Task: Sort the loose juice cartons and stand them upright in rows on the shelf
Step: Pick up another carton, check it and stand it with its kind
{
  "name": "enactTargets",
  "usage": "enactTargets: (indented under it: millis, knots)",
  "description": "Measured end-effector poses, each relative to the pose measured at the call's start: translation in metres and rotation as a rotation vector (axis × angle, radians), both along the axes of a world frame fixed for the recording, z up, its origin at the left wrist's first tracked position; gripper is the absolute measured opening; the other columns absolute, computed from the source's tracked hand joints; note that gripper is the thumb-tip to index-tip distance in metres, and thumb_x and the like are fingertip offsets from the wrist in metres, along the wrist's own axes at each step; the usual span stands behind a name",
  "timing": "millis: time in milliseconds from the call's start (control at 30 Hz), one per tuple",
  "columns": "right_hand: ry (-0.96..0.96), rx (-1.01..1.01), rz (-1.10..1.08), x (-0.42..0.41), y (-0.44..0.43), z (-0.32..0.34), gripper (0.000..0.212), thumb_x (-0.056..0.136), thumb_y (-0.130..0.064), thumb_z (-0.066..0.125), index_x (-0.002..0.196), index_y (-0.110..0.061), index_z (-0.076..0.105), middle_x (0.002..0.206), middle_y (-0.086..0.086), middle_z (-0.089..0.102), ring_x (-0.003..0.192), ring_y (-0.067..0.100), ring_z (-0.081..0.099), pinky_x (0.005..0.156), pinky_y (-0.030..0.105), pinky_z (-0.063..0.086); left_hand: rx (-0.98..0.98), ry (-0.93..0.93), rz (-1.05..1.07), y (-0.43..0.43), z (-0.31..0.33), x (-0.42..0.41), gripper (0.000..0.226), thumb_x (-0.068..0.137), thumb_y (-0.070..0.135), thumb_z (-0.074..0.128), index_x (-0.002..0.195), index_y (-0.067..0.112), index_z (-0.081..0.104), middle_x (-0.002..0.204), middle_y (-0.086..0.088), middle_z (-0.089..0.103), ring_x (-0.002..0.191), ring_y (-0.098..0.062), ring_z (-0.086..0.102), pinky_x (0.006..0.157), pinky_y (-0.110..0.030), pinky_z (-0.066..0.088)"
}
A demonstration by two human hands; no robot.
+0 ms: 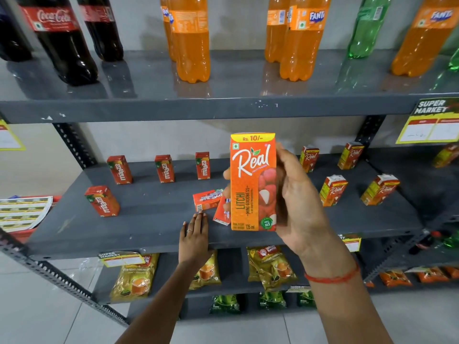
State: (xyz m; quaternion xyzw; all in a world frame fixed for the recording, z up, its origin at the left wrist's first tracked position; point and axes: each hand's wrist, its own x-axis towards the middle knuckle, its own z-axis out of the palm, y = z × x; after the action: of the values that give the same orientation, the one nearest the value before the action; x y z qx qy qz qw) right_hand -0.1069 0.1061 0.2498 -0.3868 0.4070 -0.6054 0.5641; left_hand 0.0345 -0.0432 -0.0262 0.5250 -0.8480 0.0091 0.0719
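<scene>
Holding a Real carton (253,182) upright in front of the shelf (154,219), the right hand (298,194) had its fingers (226,174) wrapped round the pack from behind, with fingertips showing at its left edge and the printed litchi face turned to the camera. The left hand (195,234) lay flat on the shelf's near edge, fingers stretched out and gripping nothing, a ring on one of them. Just beyond its fingertips two loose cartons (211,203) lay on their sides near the middle of the shelf, partly hidden by the held pack. To the left, three Maaza cartons (164,168) stood upright in a row along the far side, and a fourth Maaza (103,201) stood nearer the front, well apart from them. To the right, four Real packs (332,190) stood upright in two loose rows, two far and two nearer. On the shelf above stood cola bottles (64,43) at the left, orange Fanta bottles (193,38) in the middle and right, and a green bottle (367,28) between them. Below, yellow tea packets (135,276) rested on a lower shelf. A red thread (332,278) circled the right wrist, and a price tag (432,120) hung at the upper shelf's right edge.
</scene>
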Motion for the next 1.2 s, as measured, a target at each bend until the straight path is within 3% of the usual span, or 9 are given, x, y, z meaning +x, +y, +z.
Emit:
enactTargets:
  millis: [133, 300, 433, 567, 700, 867, 1000, 1100, 1200]
  knots:
    - [0.016, 0.009, 0.002, -0.005, -0.006, -0.013, 0.046, 0.069, -0.053, 0.044, 0.104, -0.028, 0.058, 0.108, 0.008, 0.069, 0.091, 0.019, 0.067, 0.078, 0.036, 0.056, 0.005, -0.014, -0.009, -0.001, -0.001, 0.002, 0.098, 0.073, 0.044, 0.071, 0.145, 0.009, 0.013, 0.153, -0.014, 0.017, 0.141, -0.028, 0.011, 0.114, -0.044, 0.007]
    - [0.086, 0.132, -0.163, -0.042, -0.047, -0.078, 0.014, 0.091, -0.028, 0.047, 0.103, -0.028, 0.054, 0.096, -0.003, 0.068, 0.084, 0.011, 0.068, 0.075, 0.03, 0.054, 0.013, -0.002, -0.016, -0.001, -0.002, 0.002, 0.101, 0.069, 0.039, 0.076, 0.144, 0.006, 0.019, 0.151, -0.016, 0.024, 0.139, -0.031, 0.019, 0.112, -0.045, 0.012]
    - [0.299, 0.199, -0.305, -0.1, -0.082, -0.141, 0.037, 0.092, -0.017, 0.051, 0.128, -0.02, 0.044, 0.123, 0.006, 0.056, 0.114, 0.025, 0.057, 0.076, 0.024, 0.052, 0.01, -0.013, -0.016, -0.002, -0.003, 0.002, 0.101, 0.066, 0.039, 0.078, 0.143, 0.005, 0.021, 0.15, -0.016, 0.027, 0.138, -0.032, 0.023, 0.111, -0.047, 0.015]
    - [0.359, 0.273, -0.397, -0.148, -0.1, -0.184, 0.04, 0.092, -0.017, 0.051, 0.131, -0.019, 0.041, 0.131, 0.012, 0.052, 0.105, 0.018, 0.057, 0.07, 0.021, 0.051, -0.002, -0.016, -0.018, -0.002, -0.004, 0.001, 0.102, 0.063, 0.039, 0.081, 0.142, 0.004, 0.025, 0.148, -0.017, 0.032, 0.136, -0.034, 0.028, 0.11, -0.048, 0.018]
    - [0.323, 0.262, -0.373, -0.162, -0.115, -0.2, 0.038, 0.092, -0.01, 0.049, 0.128, -0.018, 0.041, 0.121, 0.006, 0.054, 0.098, 0.012, 0.058, 0.073, 0.022, 0.05, -0.016, -0.02, -0.006, -0.002, -0.003, 0.0, 0.102, 0.06, 0.038, 0.083, 0.14, 0.004, 0.03, 0.144, -0.018, 0.038, 0.133, -0.034, 0.034, 0.108, -0.049, 0.024]
    - [0.296, 0.246, -0.364, -0.164, -0.123, -0.217, 0.045, 0.092, -0.003, 0.048, 0.133, -0.017, 0.037, 0.126, 0.008, 0.051, 0.112, 0.017, 0.051, 0.077, 0.021, 0.047, -0.001, -0.017, -0.008, 0.0, 0.001, -0.001, 0.097, 0.069, 0.036, 0.076, 0.143, 0.006, 0.021, 0.149, -0.015, 0.029, 0.138, -0.032, 0.025, 0.111, -0.048, 0.018]
    - [0.34, 0.268, -0.371, -0.164, -0.123, -0.226, 0.049, 0.089, -0.001, 0.05, 0.134, -0.015, 0.036, 0.135, 0.014, 0.049, 0.123, 0.024, 0.048, 0.094, 0.032, 0.044, -0.008, -0.027, -0.002, -0.001, 0.001, 0.0, 0.099, 0.063, 0.036, 0.081, 0.141, 0.004, 0.028, 0.145, -0.016, 0.037, 0.134, -0.033, 0.033, 0.108, -0.05, 0.026]
    - [0.411, 0.286, -0.393, -0.153, -0.118, -0.224, 0.056, 0.087, -0.005, 0.056, 0.137, -0.015, 0.031, 0.138, 0.012, 0.045, 0.126, 0.025, 0.045, 0.095, 0.032, 0.039, -0.002, -0.021, 0.001, -0.001, 0.001, -0.001, 0.099, 0.063, 0.034, 0.08, 0.141, 0.004, 0.027, 0.145, -0.016, 0.036, 0.134, -0.033, 0.032, 0.109, -0.05, 0.025]
    - [0.543, 0.201, -0.648, -0.128, -0.107, -0.218, 0.066, 0.085, -0.019, 0.06, 0.141, -0.015, 0.026, 0.145, 0.013, 0.035, 0.131, 0.027, 0.038, 0.095, 0.028, 0.035, 0.008, -0.013, -0.002, 0.001, 0.004, -0.001, 0.096, 0.07, 0.035, 0.075, 0.143, 0.005, 0.019, 0.149, -0.015, 0.029, 0.137, -0.032, 0.025, 0.112, -0.049, 0.018]
